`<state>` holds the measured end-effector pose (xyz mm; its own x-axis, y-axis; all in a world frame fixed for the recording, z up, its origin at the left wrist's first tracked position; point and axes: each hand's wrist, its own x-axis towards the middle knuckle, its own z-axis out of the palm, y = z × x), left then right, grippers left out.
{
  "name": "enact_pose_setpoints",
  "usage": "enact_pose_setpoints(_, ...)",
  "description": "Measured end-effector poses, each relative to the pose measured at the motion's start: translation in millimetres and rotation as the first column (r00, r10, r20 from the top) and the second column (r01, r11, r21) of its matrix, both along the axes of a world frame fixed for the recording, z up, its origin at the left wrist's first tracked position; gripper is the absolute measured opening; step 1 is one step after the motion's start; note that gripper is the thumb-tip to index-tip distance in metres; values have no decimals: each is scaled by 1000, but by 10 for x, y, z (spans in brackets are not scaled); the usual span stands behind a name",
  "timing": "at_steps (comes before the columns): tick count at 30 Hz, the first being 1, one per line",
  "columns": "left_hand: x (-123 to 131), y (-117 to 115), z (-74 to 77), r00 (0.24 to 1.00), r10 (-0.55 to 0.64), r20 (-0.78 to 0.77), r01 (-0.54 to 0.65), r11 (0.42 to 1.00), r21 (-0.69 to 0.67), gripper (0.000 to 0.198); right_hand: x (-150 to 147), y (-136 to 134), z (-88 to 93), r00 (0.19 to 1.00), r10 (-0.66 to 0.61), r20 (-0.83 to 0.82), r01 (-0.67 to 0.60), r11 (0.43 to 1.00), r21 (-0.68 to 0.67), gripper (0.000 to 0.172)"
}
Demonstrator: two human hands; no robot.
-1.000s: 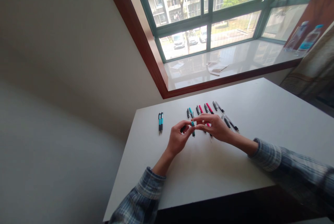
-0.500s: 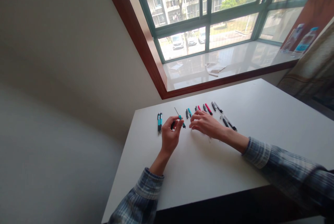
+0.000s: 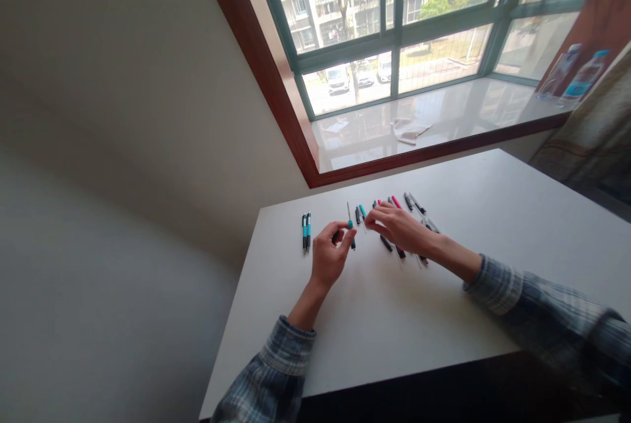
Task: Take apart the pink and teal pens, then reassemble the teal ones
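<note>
My left hand (image 3: 329,257) is closed on a partly dismantled teal-and-black pen (image 3: 351,226), held upright with a thin refill sticking out of its top. To the right, my right hand (image 3: 398,226) hovers low over the table, fingers curled and tips together; whatever they may hold is too small to make out. Just beyond its fingertips lie a teal pen barrel (image 3: 363,211) and a black pen part (image 3: 357,215). A pink barrel (image 3: 396,202) shows behind the knuckles, partly covered. Several dark pen parts (image 3: 386,243) lie under and beside this hand.
Two teal-and-black pens (image 3: 306,232) lie side by side left of my left hand on the white table (image 3: 394,331). More black and clear pen parts (image 3: 409,201) lie at the back. Beyond is a windowsill (image 3: 355,150) with a cloth (image 3: 410,131) and bottles (image 3: 586,78).
My left hand has turned the pen from tilted to nearly upright. My right hand has drawn its fingertips together and shifted slightly, uncovering dark pen parts beneath it. The view has shifted a little.
</note>
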<state>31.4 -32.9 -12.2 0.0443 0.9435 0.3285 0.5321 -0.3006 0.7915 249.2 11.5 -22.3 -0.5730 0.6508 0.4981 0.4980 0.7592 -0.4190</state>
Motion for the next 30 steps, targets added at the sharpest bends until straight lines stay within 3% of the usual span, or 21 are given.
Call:
enact_pose_setpoints(5,23,-52,14,991,-112,-73,109,993,-42,24,106,48,-57,910,-164,-381,49,955,-293,22)
enact_pose_setpoints(8,27,-78,27,977,-199,-76,190,975,-117,25,105,53,-96,826,-221,-519,-43,893,-448,28)
enact_pose_setpoints(12,24,-107,27,936,-350,-30,329,904,-272,28,87,27,-68,715,-264,-647,-165,836,-524,32)
enact_pose_setpoints(17,22,-108,-6,923,-382,37,373,871,-320,31,93,10,-49,650,-290,-703,-234,804,-547,32)
enact_pose_setpoints(23,12,-86,-33,919,-390,56,383,852,-356,33,107,16,-58,672,-300,-677,-240,777,-582,40)
enact_pose_setpoints(30,15,-90,-35,917,-397,47,386,850,-359,35,107,10,-54,685,-277,-674,-263,769,-583,38)
